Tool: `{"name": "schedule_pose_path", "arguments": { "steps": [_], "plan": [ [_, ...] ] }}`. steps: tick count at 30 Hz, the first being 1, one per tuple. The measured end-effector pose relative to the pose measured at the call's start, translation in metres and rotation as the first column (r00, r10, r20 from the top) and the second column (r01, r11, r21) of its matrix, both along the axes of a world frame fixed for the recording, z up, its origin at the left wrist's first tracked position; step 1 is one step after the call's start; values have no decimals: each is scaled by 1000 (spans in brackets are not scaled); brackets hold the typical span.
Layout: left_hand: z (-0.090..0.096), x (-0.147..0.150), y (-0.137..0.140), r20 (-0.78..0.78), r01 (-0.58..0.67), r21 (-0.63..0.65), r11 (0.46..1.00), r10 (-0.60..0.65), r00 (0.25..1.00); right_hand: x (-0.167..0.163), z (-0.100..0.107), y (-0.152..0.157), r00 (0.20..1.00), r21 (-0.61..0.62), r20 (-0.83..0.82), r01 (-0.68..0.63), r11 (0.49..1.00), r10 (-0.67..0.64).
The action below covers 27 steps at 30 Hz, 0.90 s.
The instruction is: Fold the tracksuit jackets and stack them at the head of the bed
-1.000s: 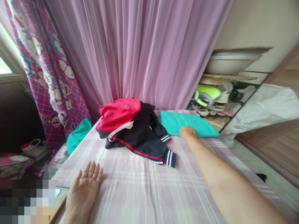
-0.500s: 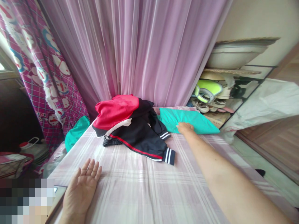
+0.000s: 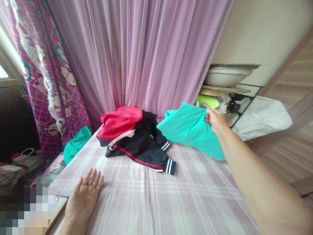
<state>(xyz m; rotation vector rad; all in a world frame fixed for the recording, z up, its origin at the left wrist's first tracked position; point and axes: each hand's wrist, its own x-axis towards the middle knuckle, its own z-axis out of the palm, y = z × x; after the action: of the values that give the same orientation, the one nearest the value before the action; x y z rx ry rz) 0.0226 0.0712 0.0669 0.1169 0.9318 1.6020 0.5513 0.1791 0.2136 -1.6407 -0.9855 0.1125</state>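
My right hand [image 3: 217, 120] is closed on a fold of turquoise cloth [image 3: 188, 129], which hangs partly lifted over the right side of the table. Its exact kind I cannot tell. My left hand [image 3: 85, 192] lies palm up on the checked tablecloth [image 3: 137, 202], fingers stretched out and holding nothing. Between the hands, farther back, rests a crumpled garment [image 3: 141, 147] in red, black and white, with white-striped cuffs. The turquoise cloth's left corner is close beside this garment.
A pink curtain [image 3: 146, 55] hangs behind the table, with a patterned curtain [image 3: 61, 88] at left. Another turquoise cloth [image 3: 77, 143] is at the left edge. A rack holds a basin [image 3: 228, 75]; a white plastic bag [image 3: 265, 117] hangs beside it.
My right hand has lifted the turquoise cloth off the table and drawn it to the right. My left hand stays in place, and the view has shifted slightly.
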Motion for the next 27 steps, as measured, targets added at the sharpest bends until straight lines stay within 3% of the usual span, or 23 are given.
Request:
{"name": "schedule_pose_path", "arguments": {
  "steps": [2, 4, 7, 9, 12, 15, 17, 18, 19, 21, 23, 27],
  "plan": [
    [1, 0, 0, 11, 2, 8, 1000, -2, 1000, -4, 33, -15, 996, 21, -8, 83, 996, -83],
    [1, 0, -1, 21, 2, 19, 1000, -3, 1000, -11, 55, -29, 992, -49, 22, 121, 991, -120],
    [0, 1, -1, 42, 4, 26, 1000, -5, 999, -34, 72, -33, 990, -180, 57, 137, 974, -129],
    [0, 0, 0, 66, 7, 22, 1000, -9, 998, -60, 85, -22, 991, -183, 69, 124, 975, -114],
    [-3, -3, 1, 117, 7, 2, 1000, -7, 993, -115, 130, 6, 985, -32, 141, 110, 993, -104],
    [-8, -6, 2, 150, 8, 7, 1000, -9, 989, -175, 198, 30, 960, 196, 250, 80, 977, -129],
    [-11, -8, 3, 160, 13, 28, 1000, -17, 987, -209, 233, 41, 923, 421, 332, 37, 906, -193],
    [-13, -9, 3, 167, 14, 33, 999, -19, 986, -224, 241, 46, 910, 491, 369, -19, 871, -188],
    [-13, -9, 3, 173, 14, 35, 999, -20, 985, -236, 241, 49, 901, 505, 412, -102, 857, -136],
    [-15, -10, 3, 185, 11, 32, 999, -17, 983, -256, 216, 54, 869, 360, 487, -292, 886, 89],
    [-15, -10, 2, 192, 9, 37, 999, -16, 981, -268, 165, 55, 798, 48, 490, -428, 902, 352],
    [-18, -11, 2, 188, 17, 76, 997, -31, 982, -265, 43, 43, 715, -218, 460, -484, 847, 527]
  ]
}}
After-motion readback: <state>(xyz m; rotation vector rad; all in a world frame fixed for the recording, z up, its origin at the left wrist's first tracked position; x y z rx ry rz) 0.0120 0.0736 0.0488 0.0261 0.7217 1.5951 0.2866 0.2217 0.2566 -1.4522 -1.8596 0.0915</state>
